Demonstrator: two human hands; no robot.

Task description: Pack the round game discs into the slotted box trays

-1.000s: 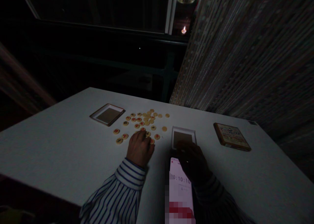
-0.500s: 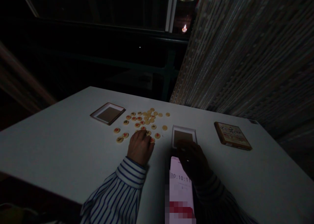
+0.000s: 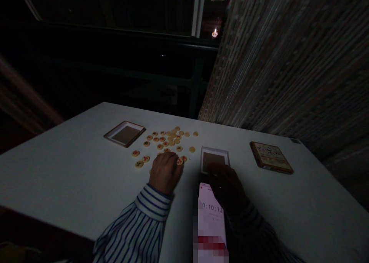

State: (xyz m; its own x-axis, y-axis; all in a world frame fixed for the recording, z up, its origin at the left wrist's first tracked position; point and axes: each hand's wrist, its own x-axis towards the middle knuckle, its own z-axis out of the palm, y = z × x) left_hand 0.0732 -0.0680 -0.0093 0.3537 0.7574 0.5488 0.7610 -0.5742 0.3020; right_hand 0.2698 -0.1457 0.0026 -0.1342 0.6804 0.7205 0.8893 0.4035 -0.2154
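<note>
Several round pale game pieces (image 3: 164, 140) with red or black marks lie scattered on the white table (image 3: 72, 178). My left hand (image 3: 165, 171) rests on their near edge, its fingers curled down, the fingertips pinched on a red-marked piece (image 3: 179, 161). My right hand (image 3: 226, 186) lies in deep shadow at the near rim of a small white-rimmed tray (image 3: 215, 152); its fingers are too dark to read. A lit phone (image 3: 211, 217) showing a running timer stands just left of the right wrist.
A second shallow tray (image 3: 124, 133) sits at the far left of the pieces. A flat brown box with a printed lid (image 3: 271, 157) lies at the right. A woven blind hangs close on the right. Beyond the table it is dark.
My left hand has slid slightly right and its fingertips have closed over a red-marked piece. The phone timer has counted up. The right hand has barely moved.
</note>
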